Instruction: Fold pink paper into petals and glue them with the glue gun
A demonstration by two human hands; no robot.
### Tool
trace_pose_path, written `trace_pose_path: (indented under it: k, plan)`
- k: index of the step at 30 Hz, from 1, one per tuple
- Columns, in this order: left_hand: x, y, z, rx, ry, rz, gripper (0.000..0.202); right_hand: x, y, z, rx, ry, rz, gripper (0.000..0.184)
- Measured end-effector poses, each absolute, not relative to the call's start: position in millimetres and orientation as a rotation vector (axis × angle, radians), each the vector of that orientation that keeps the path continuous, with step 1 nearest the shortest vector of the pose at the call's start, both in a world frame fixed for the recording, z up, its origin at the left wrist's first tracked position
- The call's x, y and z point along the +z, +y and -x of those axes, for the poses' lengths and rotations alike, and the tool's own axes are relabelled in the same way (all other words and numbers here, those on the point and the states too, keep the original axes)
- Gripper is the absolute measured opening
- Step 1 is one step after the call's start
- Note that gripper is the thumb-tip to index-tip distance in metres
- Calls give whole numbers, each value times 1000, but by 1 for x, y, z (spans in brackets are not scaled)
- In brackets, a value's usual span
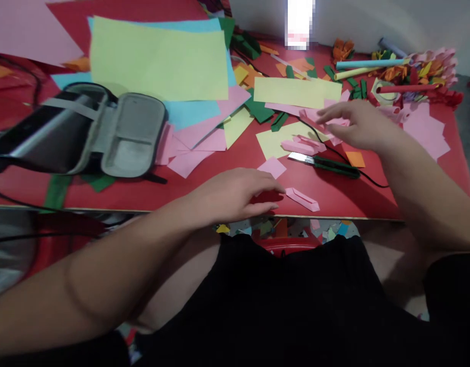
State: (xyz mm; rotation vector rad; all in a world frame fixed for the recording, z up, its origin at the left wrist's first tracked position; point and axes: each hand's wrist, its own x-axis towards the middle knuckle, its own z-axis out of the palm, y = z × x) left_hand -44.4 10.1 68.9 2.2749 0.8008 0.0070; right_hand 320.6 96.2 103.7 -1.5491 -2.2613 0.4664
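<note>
My left hand hovers by the table's front edge, thumb and fingers apart, holding nothing. Its fingertips come close to one end of a folded pink paper strip; whether they touch it I cannot tell. Farther back on the right, my right hand reaches over pink folded paper pieces, fingers stretched out and parted. More folded pink strips lie between the hands. Just in front of them is a knife with a silver blade pointing left and a dark green handle. A small pink square rests near my left hand.
An open zip case with a dark device stands on the red table at left. Large yellow-green sheets lie behind it. Paper flowers and rolled tubes crowd the back right. A black cable crosses near the knife.
</note>
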Motion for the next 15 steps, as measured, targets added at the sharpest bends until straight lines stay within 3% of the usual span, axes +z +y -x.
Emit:
trace_pose_path:
  k: [5, 7, 10, 12, 15]
  plan:
    - [65, 11, 47, 12, 797, -2283, 42, 146, 98, -366, 16, -2167, 1823, 41]
    - [62, 11, 47, -3, 792, -2280, 42, 130, 101, -382, 10, -2424, 1791, 39]
    - [60, 12, 44, -30, 818, -2302, 44, 80, 110, -393, 87, -2719, 1686, 55]
    - [61, 13, 42, -51, 857, -2321, 46, 47, 117, -393, 27, -2678, 1681, 49]
    - [64, 13, 39, -87, 899, -2327, 48, 19, 126, -393, 13, -2574, 1703, 23]
